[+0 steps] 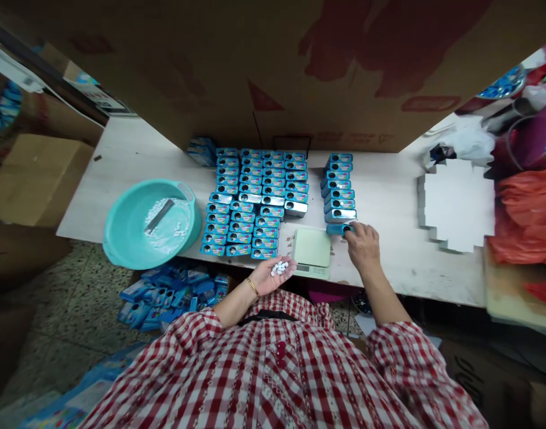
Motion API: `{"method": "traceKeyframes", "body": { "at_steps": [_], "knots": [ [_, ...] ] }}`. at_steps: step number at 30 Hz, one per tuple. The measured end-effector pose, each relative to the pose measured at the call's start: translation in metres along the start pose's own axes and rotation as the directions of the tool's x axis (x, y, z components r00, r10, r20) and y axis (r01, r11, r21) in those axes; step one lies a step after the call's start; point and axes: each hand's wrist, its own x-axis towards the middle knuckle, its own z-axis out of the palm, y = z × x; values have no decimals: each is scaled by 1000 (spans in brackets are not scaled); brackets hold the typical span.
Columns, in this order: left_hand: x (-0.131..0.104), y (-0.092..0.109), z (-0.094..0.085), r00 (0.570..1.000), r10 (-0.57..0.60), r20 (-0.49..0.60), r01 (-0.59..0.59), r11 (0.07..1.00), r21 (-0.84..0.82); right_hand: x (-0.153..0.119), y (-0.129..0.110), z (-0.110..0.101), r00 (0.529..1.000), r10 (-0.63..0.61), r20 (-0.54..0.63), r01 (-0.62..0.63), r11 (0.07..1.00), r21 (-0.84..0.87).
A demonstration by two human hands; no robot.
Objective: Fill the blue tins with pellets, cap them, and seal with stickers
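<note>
Palm up and cupped, my left hand (270,276) holds a small heap of white pellets (279,268) beside the pale green kitchen scale (312,249). The fingers of my right hand (363,243) grip the end of a small blue box (339,229) with a dark round hole, at the near end of a short column of similar blue boxes (340,193). Several more columns of these boxes (261,196) stand side by side left of the scale. At the table's left, a turquoise basin (150,223) contains white pellets and a grey bar-shaped scoop or scraper (159,215).
A huge cardboard carton (273,71) walls off the table's back. An unfolded white card tray (456,205) lies on the right, near orange plastic bags (530,208). Below the front edge sits a pile of loose blue boxes (166,298). Brown cartons (36,179) stand at the left.
</note>
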Motion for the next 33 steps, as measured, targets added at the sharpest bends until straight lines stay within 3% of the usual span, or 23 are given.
{"method": "traceKeyframes", "body": {
  "at_steps": [3, 6, 11, 18, 22, 27, 33],
  "knots": [
    [4, -2, 1, 999, -5, 44, 6, 1000, -24, 0, -25, -19, 988, -132, 80, 128, 990, 53],
    [7, -3, 3, 997, -11, 74, 14, 999, -38, 2, -53, -24, 958, -244, 150, 227, 967, 118],
    [9, -3, 0, 997, 29, 66, -27, 999, -33, -11, -102, -27, 986, -157, 54, 137, 954, 267],
    [3, -7, -30, 996, 84, -15, -84, 996, -16, -31, -187, -27, 938, -258, 234, 119, 869, 480],
    [-5, -7, -45, 995, 87, -44, -89, 995, -43, -31, -195, -24, 919, -319, 230, 119, 783, 610],
    [-13, -7, -48, 995, 83, -47, -87, 993, -81, -28, -192, -29, 928, -288, 237, 41, 711, 702],
    [-16, -4, -39, 998, 45, -49, -47, 998, -42, -27, -202, -29, 930, -292, 222, 117, 811, 574]
  ]
}}
